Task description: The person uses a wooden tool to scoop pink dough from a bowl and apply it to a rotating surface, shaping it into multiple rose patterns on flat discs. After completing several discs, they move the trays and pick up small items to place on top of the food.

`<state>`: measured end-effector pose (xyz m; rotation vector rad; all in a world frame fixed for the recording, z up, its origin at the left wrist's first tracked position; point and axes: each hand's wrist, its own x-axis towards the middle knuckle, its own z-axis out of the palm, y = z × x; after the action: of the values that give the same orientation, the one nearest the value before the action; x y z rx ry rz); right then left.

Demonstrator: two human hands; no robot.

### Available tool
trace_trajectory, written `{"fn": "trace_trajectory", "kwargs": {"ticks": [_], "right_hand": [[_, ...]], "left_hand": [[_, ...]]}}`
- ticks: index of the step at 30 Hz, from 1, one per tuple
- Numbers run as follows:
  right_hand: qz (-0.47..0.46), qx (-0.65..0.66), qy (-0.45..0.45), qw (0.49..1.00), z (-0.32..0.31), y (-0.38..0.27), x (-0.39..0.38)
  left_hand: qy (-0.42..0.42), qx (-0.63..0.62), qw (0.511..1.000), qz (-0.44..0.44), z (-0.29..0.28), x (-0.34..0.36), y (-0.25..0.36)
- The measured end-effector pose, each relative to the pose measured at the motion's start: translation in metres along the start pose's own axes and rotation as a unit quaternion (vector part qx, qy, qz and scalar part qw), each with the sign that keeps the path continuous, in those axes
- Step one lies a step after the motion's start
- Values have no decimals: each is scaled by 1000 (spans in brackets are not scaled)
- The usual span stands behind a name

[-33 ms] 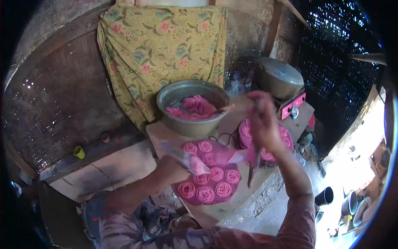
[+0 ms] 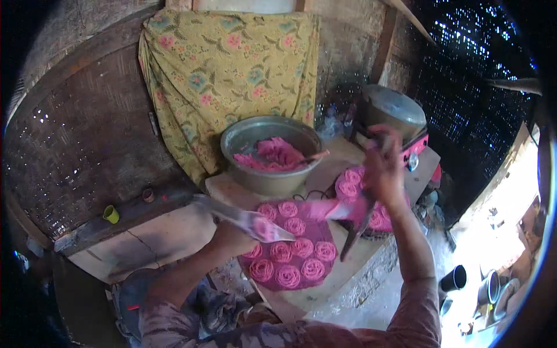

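My left hand (image 2: 231, 239) is closed round a long pale tool (image 2: 223, 211) with pink paste on it, over a magenta sheet (image 2: 301, 269) of several pink coiled rosettes (image 2: 313, 268). My right hand (image 2: 384, 168), blurred, is closed on a long dark tool (image 2: 354, 235). It is above a second batch of rosettes (image 2: 348, 187), which it partly hides. A blurred pale, pink-smeared piece (image 2: 333, 210) lies between the hands; I cannot tell what holds it. A big metal basin (image 2: 243, 174) behind the sheets holds pink dough (image 2: 272, 151) and a stick.
A lidded pot (image 2: 390, 103) sits on a pink stove (image 2: 422, 140) at the back right of the board (image 2: 220, 188). A floral cloth (image 2: 226, 69) hangs behind. A small yellow cup (image 2: 111, 214) stands on the left ledge; dark buckets (image 2: 454, 278) are at the lower right.
My right hand has moved right with the dark tool. My left hand has shifted slightly, and its tool now angles further up to the left.
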<state>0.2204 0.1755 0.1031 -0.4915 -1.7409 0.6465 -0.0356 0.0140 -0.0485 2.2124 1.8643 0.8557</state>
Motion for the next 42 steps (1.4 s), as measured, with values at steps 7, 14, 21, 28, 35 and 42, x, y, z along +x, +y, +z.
{"fn": "trace_trajectory", "kwargs": {"ticks": [7, 14, 21, 28, 35, 42], "right_hand": [[84, 445, 296, 841, 81, 60, 52], [27, -380, -277, 882, 163, 174, 52], [-36, -589, -453, 668, 184, 251, 70], [-75, -634, -565, 523, 210, 222, 132], [-81, -500, -561, 655, 209, 335, 150], [-131, -347, -480, 795, 223, 282, 78]], "left_hand": [[403, -560, 714, 118, -21, 40, 1], [634, -447, 628, 61, -108, 5, -43], [542, -201, 798, -168, -63, 12, -134], [540, -26, 834, -110, -53, 43, -118], [504, 220, 832, -77, -42, 75, -131], [529, 33, 840, -117, -37, 70, -117]]}}
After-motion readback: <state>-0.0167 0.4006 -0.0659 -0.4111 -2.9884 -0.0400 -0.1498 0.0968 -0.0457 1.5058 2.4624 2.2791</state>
